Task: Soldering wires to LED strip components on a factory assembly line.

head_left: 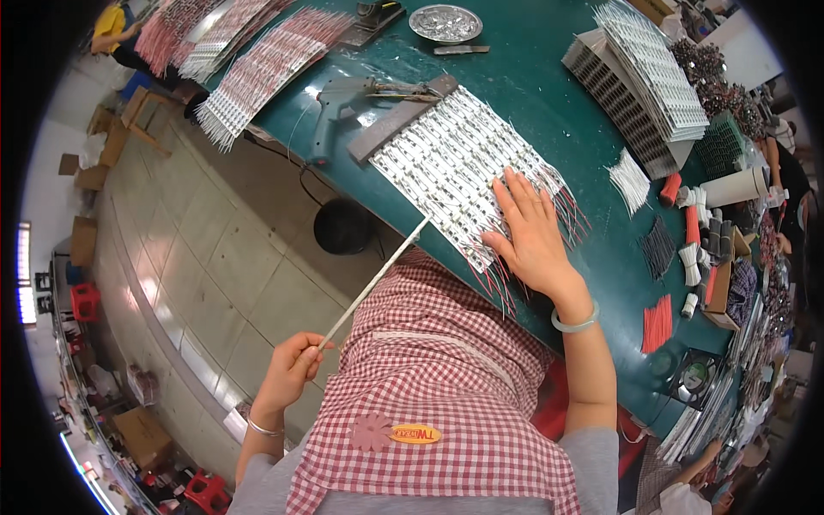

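A checked apron [429, 378] is worn before the green table [532, 94], where a white panel [446, 154] is seemingly steadied by the flat, spread, empty right hand [536, 240] while a thin pale rod [375, 283], reaching its edge, is pinched by the left hand [290, 371], even pressure probably being needed next.

We pinch with our left hand [293, 365], fingers [306, 347] curled; our right hand [534, 230] lies flat, palm down, its forearm [589, 356] stretched ahead.

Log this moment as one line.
Left hand: pinches pale stick | Right hand: flat on white panel | Grey bar: across panel's far end
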{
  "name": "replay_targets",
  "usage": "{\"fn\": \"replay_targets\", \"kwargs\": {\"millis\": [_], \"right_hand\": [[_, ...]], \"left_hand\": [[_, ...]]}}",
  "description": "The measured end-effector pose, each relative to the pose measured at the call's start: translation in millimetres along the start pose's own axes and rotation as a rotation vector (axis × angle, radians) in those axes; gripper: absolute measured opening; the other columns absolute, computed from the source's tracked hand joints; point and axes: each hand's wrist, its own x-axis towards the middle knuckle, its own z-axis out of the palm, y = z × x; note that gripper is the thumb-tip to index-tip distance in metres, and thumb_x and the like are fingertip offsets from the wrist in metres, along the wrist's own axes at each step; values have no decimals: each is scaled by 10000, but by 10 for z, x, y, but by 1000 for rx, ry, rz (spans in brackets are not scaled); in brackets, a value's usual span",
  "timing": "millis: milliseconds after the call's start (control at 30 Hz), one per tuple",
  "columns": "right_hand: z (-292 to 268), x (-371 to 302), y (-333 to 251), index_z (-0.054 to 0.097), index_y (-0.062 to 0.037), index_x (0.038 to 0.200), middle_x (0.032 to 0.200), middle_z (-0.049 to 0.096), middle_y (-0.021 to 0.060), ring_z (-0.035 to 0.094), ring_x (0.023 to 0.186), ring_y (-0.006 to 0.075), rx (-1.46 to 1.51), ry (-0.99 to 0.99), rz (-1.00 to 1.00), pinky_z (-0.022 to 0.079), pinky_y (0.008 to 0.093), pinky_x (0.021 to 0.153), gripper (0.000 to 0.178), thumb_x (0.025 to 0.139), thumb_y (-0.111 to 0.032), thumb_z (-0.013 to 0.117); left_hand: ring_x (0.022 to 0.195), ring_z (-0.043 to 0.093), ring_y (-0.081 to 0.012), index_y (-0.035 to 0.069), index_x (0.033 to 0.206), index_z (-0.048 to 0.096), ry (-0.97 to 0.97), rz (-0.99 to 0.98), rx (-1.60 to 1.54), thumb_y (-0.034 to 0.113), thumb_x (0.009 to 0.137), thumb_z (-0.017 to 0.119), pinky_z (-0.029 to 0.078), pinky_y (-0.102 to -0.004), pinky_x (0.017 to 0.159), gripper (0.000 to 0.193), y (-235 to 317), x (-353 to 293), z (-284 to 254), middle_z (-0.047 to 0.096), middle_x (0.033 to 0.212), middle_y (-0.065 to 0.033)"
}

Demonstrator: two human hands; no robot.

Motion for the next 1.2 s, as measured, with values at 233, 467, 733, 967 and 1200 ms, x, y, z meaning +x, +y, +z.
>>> {"fn": "replay_targets", "kwargs": {"millis": [233, 467, 733, 967, 1200], "right_hand": [[-34, 27, -26, 370, -48, 1577, 1666, 295, 189, 260, 1546, 352, 15, -15, 22, 158, 514, 1260, 739, 985, -423, 606], [-27, 15, -6, 369, -49, 1578, 1667, 293, 190, 258, 1547, 352, 17, -14, 24, 149, 512, 1263, 734, 992, -428, 598], [-36, 16, -23, 364, -52, 1581, 1668, 291, 188, 252, 1550, 351, 11, -23, 32, 148, 517, 1264, 738, 994, -434, 598], [-30, 23, -33, 366, -49, 1579, 1667, 291, 188, 249, 1551, 351, 15, -17, 27, 153, 521, 1262, 735, 997, -438, 591], [-38, 19, -27, 388, -24, 1560, 1656, 309, 202, 261, 1546, 356, 13, -23, 27, 158, 523, 1259, 723, 1001, -440, 581]], "left_hand": [[526, 408, -16, -37, 1149, 636, -39, -35, -67, 68, 1049, 506, 313, -190, 462, 195, 31, 93, 18, 557, 758, 29], [528, 423, -27, -50, 1166, 633, -43, -42, -36, 39, 1058, 486, 344, -200, 461, 203, 14, 73, -102, 588, 826, 0], [461, 313, -11, -43, 1136, 632, -240, -147, -411, 104, 1068, 529, 243, -209, 398, 192, 34, 156, -201, 557, 746, 9], [431, 309, -11, -46, 1090, 620, -108, -98, -270, 99, 1057, 539, 228, -212, 381, 170, 213, 302, 65, 533, 704, 20], [485, 378, -4, -37, 1093, 653, 84, 108, 67, 112, 1037, 583, 263, -198, 427, 174, 76, 428, 84, 526, 693, 48]]}}
